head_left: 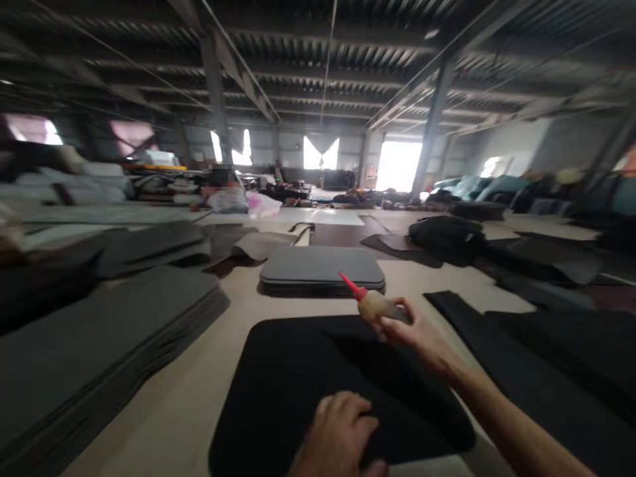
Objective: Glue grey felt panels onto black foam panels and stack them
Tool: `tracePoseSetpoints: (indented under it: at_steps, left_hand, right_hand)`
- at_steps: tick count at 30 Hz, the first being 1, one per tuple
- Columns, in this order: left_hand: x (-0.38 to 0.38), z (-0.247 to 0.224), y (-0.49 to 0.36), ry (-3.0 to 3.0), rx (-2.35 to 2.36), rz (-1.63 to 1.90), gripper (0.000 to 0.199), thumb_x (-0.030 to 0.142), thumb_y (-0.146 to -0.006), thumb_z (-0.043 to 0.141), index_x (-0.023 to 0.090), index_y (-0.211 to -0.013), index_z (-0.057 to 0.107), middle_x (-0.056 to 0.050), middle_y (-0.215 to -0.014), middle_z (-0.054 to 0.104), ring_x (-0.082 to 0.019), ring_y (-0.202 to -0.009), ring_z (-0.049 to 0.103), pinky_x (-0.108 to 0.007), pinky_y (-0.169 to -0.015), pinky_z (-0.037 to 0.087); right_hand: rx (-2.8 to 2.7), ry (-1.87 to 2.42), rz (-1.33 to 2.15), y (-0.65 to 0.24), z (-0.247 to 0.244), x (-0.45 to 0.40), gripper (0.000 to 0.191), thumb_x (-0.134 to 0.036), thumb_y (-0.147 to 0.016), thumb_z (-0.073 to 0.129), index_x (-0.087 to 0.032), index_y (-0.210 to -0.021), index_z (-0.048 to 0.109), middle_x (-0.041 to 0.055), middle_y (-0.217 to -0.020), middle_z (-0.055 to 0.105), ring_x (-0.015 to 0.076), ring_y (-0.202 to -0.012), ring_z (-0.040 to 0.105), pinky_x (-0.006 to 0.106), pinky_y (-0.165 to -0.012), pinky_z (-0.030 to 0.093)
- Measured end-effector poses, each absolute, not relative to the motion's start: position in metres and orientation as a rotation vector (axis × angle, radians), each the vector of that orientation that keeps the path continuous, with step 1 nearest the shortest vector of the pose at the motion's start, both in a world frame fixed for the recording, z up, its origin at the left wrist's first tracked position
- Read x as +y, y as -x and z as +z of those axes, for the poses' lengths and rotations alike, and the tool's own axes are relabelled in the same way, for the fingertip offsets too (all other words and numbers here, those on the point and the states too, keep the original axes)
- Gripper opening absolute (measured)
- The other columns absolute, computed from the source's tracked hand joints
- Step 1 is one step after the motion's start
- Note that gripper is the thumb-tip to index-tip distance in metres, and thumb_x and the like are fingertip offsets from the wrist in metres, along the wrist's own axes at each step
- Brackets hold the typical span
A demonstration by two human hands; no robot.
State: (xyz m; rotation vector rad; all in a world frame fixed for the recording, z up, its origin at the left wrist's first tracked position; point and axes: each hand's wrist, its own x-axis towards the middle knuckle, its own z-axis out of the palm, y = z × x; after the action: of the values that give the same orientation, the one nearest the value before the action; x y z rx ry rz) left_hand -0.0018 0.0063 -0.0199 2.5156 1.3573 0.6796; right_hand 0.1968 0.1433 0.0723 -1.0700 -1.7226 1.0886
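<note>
In my right hand (402, 324) is a squeeze bottle (371, 306), yellowish with a long red pointed nozzle. My fingers wrap round its body, and the nozzle points up and to the left, above the far edge of a black mat (283, 377) with rounded corners. Low in the view, my left hand (340, 430) rests on the near part of that mat, fingers lightly bent and thumb apart, with nothing held. Beyond the mat sits a neat stack of grey rounded pieces (318, 265).
A tall stack of dark grey sheets (114, 331) lies at the left. Black sheets (561, 358) lie to the right, with a black bundle (447, 237) behind them. A person (223, 192) is farther back. The beige tabletop (183, 397) shows between the stacks.
</note>
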Motion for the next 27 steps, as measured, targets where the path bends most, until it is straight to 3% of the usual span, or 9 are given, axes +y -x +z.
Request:
tracePoseSetpoints:
  at_steps: [4, 9, 12, 15, 18, 20, 23, 27]
  left_hand:
    - [-0.011, 0.003, -0.002, -2.425, 1.397, 0.776, 0.042, 0.046, -0.093, 0.061, 0.021, -0.127, 0.060, -0.005, -0.133, 0.061, -0.023, -0.125, 0.053, -0.040, -0.109, 0.041]
    - [-0.015, 0.018, -0.004, -2.504, 1.442, 0.618, 0.049, 0.054, -0.096, 0.051, 0.017, -0.127, 0.058, -0.009, -0.135, 0.060, -0.028, -0.124, 0.054, -0.046, -0.103, 0.045]
    - [-0.014, 0.020, -0.003, -2.535, 1.434, 0.603, 0.048, 0.054, -0.097, 0.049, 0.017, -0.127, 0.058, -0.009, -0.137, 0.059, -0.028, -0.125, 0.054, -0.047, -0.103, 0.045]
    - [-0.013, 0.022, -0.002, -2.561, 1.402, 0.624, 0.044, 0.049, -0.097, 0.051, 0.015, -0.125, 0.058, -0.010, -0.137, 0.059, -0.027, -0.130, 0.050, -0.044, -0.109, 0.041]
    - [-0.013, 0.026, -0.001, -2.592, 1.370, 0.700, 0.047, 0.040, -0.097, 0.054, 0.012, -0.135, 0.051, -0.012, -0.147, 0.050, -0.025, -0.138, 0.042, -0.036, -0.116, 0.033]
    - [-0.013, 0.026, -0.001, -2.575, 1.364, 0.714, 0.053, 0.042, -0.098, 0.053, 0.010, -0.139, 0.047, -0.014, -0.148, 0.049, -0.024, -0.133, 0.047, -0.034, -0.113, 0.037]
    - [-0.012, 0.022, -0.002, -2.514, 1.377, 0.671, 0.051, 0.047, -0.098, 0.048, 0.010, -0.133, 0.053, -0.014, -0.136, 0.059, -0.026, -0.120, 0.058, -0.035, -0.105, 0.044]
    - [-0.011, 0.015, -0.003, -2.460, 1.388, 0.562, 0.048, 0.050, -0.098, 0.042, 0.012, -0.110, 0.068, -0.011, -0.103, 0.071, -0.026, -0.099, 0.066, -0.035, -0.085, 0.052]
  right_hand:
    - [-1.736, 1.056, 1.395, -0.176, 0.065, 0.120, 0.060, -0.060, -0.074, 0.076, -0.024, -0.114, 0.049, 0.0051, -0.100, 0.065, 0.0235, -0.077, 0.065, 0.036, -0.066, 0.058]
    - [-1.718, 1.056, 1.479, -0.149, 0.069, 0.105, 0.070, -0.058, -0.060, 0.086, -0.025, -0.113, 0.055, 0.0076, -0.095, 0.066, 0.0252, -0.079, 0.063, 0.032, -0.062, 0.056]
    - [-1.631, 0.984, 1.622, -0.134, 0.066, 0.098, 0.067, -0.055, -0.062, 0.085, -0.026, -0.114, 0.055, 0.0080, -0.097, 0.065, 0.0269, -0.083, 0.064, 0.032, -0.064, 0.055]
    - [-1.652, 0.966, 1.735, -0.121, 0.060, 0.093, 0.066, -0.055, -0.068, 0.083, -0.025, -0.118, 0.052, 0.0047, -0.092, 0.064, 0.0230, -0.076, 0.064, 0.029, -0.061, 0.053]
    - [-1.802, 0.948, 1.675, -0.110, 0.054, 0.090, 0.064, -0.054, -0.071, 0.082, -0.026, -0.118, 0.050, 0.0012, -0.088, 0.064, 0.0178, -0.070, 0.060, 0.025, -0.059, 0.051]
    - [-1.896, 0.888, 1.593, -0.103, 0.051, 0.088, 0.059, -0.052, -0.071, 0.082, -0.026, -0.115, 0.051, -0.0001, -0.089, 0.063, 0.0172, -0.073, 0.059, 0.024, -0.063, 0.051]
    - [-2.019, 0.787, 1.480, -0.094, 0.050, 0.087, 0.050, -0.047, -0.072, 0.080, -0.024, -0.109, 0.055, 0.0013, -0.099, 0.064, 0.0197, -0.086, 0.061, 0.026, -0.070, 0.052]
    - [-2.155, 0.717, 1.354, -0.088, 0.052, 0.082, 0.043, -0.044, -0.073, 0.077, -0.023, -0.105, 0.059, 0.0030, -0.102, 0.064, 0.0222, -0.090, 0.062, 0.028, -0.073, 0.052]
